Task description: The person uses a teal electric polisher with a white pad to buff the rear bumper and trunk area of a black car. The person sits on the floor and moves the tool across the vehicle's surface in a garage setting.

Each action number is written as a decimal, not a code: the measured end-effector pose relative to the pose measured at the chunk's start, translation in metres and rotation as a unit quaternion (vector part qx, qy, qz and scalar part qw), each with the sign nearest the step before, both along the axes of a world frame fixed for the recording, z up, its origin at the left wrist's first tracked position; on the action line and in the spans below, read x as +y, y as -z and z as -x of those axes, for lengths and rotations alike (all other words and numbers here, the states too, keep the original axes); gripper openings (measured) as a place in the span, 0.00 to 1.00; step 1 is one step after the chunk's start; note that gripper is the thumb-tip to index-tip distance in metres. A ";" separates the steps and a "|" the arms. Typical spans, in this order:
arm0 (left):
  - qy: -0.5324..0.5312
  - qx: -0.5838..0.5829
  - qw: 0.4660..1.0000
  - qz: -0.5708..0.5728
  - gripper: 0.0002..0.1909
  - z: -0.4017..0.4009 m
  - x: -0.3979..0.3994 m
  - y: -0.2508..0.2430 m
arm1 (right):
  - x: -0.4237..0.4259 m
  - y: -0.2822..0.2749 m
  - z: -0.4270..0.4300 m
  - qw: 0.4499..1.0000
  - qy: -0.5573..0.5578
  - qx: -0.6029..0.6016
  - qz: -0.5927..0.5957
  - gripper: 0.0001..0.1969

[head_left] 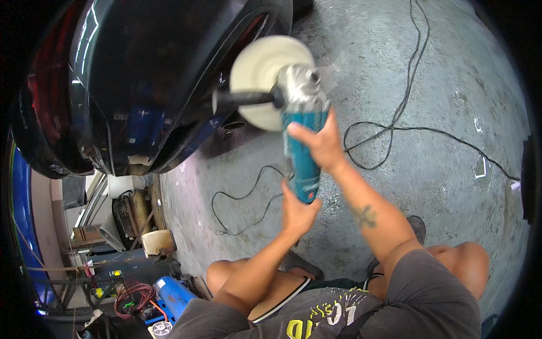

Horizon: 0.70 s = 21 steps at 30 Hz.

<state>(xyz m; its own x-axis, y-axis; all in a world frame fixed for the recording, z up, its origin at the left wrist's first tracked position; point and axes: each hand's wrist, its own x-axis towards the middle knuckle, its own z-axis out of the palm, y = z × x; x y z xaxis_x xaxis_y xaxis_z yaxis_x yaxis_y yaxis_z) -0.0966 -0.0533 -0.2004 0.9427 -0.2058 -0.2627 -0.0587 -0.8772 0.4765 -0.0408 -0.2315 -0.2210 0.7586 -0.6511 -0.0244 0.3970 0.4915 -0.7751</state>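
A teal and silver rotary polisher (302,127) is held between both my hands, its round cream pad (258,68) pointing up and left, beside the lower bumper of a dark, glossy car (139,80). My left hand (300,212) grips the polisher's rear end from below. Around the body behind the metal gear head lies my right hand (324,142), its thumb across the teal housing. The black side handle (250,99) sticks out to the left with no hand on it. Whether the pad touches the bumper cannot be told.
A black cable (391,127) lies looped on the grey floor (453,190) at right; a thinner stretch of cable (237,198) curls left of my hands. At lower left are a blue tank (173,296), a coiled red hose (133,296) and a cream container (159,243).
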 end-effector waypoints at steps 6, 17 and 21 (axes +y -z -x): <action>-0.067 -0.048 0.993 0.087 0.57 0.003 0.116 0.053 | 0.113 -0.002 0.003 0.991 -0.084 0.036 0.101 0.58; -0.041 -0.085 0.996 -0.005 0.54 -0.024 0.106 0.040 | 0.107 0.025 -0.019 0.998 -0.025 -0.034 0.037 0.52; 0.036 -0.146 0.987 -0.058 0.53 -0.043 0.048 0.016 | 0.047 0.022 -0.028 0.992 -0.031 -0.093 -0.077 0.42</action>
